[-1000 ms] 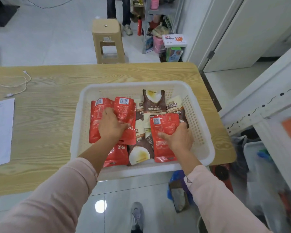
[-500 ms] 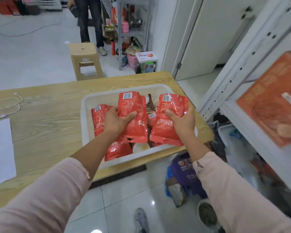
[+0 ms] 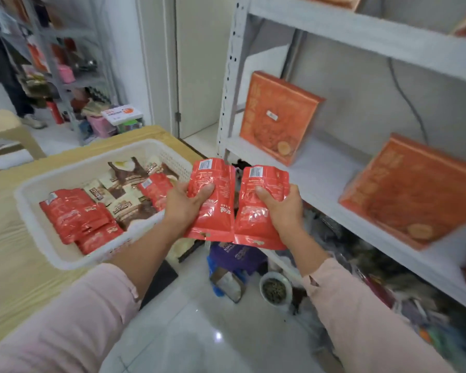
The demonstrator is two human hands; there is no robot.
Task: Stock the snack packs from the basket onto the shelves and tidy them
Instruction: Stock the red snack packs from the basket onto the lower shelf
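Red snack pack (image 3: 212, 200) gripped in left hand (image 3: 184, 204); second red pack (image 3: 261, 208) gripped in right hand (image 3: 283, 208), beside shelf (image 3: 320, 168).

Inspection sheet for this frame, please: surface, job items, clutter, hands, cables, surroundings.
Surface: wooden table, bearing white basket.
Job's things: red packs and brown packs lie in basket; shelf holds orange boxes.
Clutter: bowl and purple bag on floor below shelf.
Hands: left hand grips a red pack, right hand grips a second red pack, both between basket and shelf.
Cables: dark cable on wall behind shelf.
Surroundings: stool, door, storage rack beyond table.
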